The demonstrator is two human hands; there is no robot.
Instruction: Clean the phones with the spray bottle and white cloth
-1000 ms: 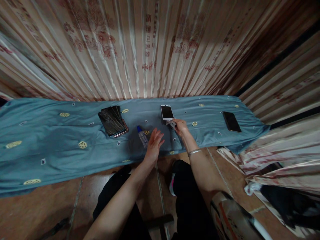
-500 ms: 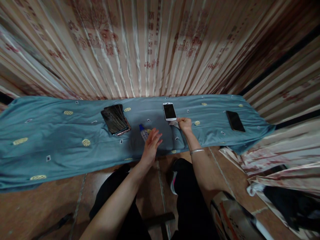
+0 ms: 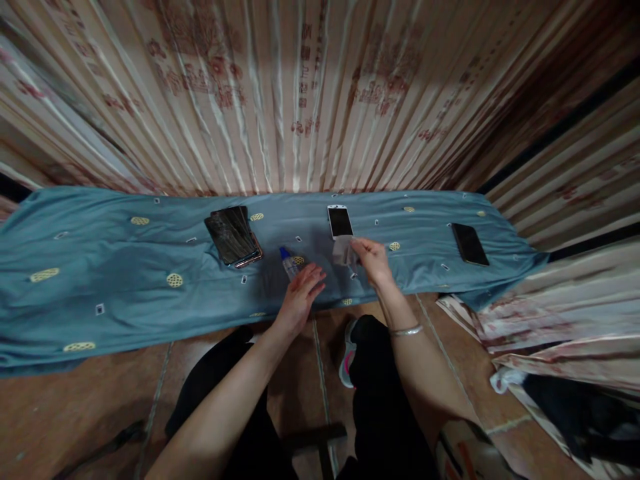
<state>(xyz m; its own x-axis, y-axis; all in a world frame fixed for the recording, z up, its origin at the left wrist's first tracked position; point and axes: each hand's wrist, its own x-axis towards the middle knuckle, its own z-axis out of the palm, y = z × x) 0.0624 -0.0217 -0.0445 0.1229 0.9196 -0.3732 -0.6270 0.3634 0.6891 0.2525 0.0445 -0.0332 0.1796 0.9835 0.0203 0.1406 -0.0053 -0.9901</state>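
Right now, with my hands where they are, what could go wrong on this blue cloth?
The left hand, fingers spread, is right beside the blue-capped bottle and might knock it. The thin grey wipe in the right hand is at the near end of the white smartphone, so it could catch and drag it. The dark smartphones are stacked unevenly, so a bump might make one slide.

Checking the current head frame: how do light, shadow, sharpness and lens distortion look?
Head view: dim overall, background darkest at upper right, pale streaks along the curtain; head view: soft shadow on the blue cloth left of the bottle, which is too soft to show readable print; head view: wide-angle stretch, curtain folds fanning outward toward the top.
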